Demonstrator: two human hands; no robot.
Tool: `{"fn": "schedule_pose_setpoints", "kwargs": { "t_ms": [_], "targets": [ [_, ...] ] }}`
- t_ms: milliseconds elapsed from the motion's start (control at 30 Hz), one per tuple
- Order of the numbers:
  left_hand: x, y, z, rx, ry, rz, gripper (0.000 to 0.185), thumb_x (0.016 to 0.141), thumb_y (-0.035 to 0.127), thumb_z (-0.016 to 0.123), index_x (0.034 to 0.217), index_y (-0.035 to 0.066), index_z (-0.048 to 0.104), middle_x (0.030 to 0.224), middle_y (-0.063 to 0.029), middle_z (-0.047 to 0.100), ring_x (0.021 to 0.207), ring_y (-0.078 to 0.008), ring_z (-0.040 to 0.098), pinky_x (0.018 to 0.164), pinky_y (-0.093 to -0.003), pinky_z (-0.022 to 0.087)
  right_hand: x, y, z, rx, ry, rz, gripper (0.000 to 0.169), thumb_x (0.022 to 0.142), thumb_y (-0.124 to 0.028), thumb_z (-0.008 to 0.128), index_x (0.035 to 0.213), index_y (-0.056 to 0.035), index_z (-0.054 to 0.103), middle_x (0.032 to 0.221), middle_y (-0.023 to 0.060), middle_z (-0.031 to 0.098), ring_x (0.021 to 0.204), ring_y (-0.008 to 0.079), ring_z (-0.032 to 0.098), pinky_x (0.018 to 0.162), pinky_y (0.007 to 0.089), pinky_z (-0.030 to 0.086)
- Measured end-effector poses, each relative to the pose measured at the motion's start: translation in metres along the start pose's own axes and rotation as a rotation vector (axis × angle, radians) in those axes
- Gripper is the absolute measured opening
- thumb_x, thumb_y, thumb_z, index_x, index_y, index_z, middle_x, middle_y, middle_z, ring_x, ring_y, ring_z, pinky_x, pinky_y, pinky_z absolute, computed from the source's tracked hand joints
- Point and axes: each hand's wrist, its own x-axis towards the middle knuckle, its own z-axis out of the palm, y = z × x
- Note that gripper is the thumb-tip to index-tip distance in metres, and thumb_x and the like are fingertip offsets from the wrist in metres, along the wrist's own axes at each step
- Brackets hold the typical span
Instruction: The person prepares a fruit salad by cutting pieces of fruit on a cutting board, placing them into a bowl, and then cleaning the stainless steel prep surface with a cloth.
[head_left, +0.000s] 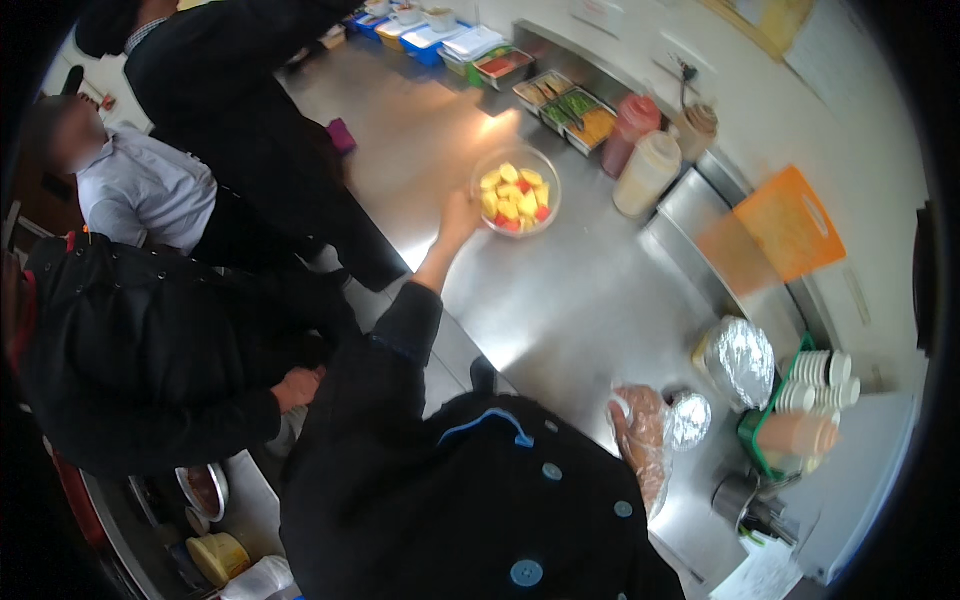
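Observation:
My bare left hand (459, 219) grips the left side of a clear round bowl (556, 196). Yellow cut fruit chunks (510, 193) and a few red pieces (507, 223) fill it. The bowl is at or just above the steel counter; I cannot tell whether it touches. My right hand (643, 424) wears a loose clear plastic glove and is low over the counter's near edge. Its fingers are partly bent, and whether they hold anything is unclear. Just right of it is a small foil-covered container (688, 421).
Squeeze bottles (647, 174) and topping pans (571, 112) line the wall side of the steel counter (570, 300). An orange cutting board (791, 225) leans there. A larger foil-wrapped item (741, 364) stands by a green basket (750, 431) with cups. People in dark clothing (172, 352) are close on the left.

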Motion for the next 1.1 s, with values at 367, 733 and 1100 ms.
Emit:
{"fn": "schedule_pose_setpoints", "kwargs": {
  "t_ms": [367,733,1100],
  "targets": [
    [0.249,-0.23,-0.128,0.413,0.287,-0.166,0.067,0.082,0.02,0.06,0.136,-0.007,0.031,0.141,-0.0291,0.03,0.134,-0.0395,0.025,0.111,-0.0427,0.022,0.14,-0.079,0.0,-0.145,-0.572,0.002,0.047,0.091,-0.01,0.04,0.138,-0.0087,0.034,0.14,0.018,0.031,0.133,0.0335,0.027,0.11,0.0424,0.021],
    [0.274,-0.295,-0.188,0.71,0.218,-0.465,0.042,0.084,0.021,0.05,0.12,-0.001,0.05,0.118,-0.0227,0.052,0.114,-0.0361,0.047,0.096,-0.0446,0.038,0.226,-0.149,0.027,-0.134,-0.426,0.047,0.034,0.086,-0.016,0.052,0.119,-0.0085,0.047,0.12,0.0155,0.045,0.114,0.0327,0.041,0.097,0.0422,0.033],
    [0.192,-0.253,-0.22,0.399,0.376,-0.486,0.03,0.086,0.014,0.048,0.113,0.004,0.057,0.113,-0.0213,0.057,0.107,-0.0377,0.053,0.092,-0.0449,0.041,0.222,-0.169,0.035,-0.082,-0.395,-0.209,0.024,0.081,-0.022,0.065,0.1,-0.0082,0.061,0.1,0.0129,0.059,0.095,0.0319,0.056,0.085,0.0421,0.044]
  ]
}}
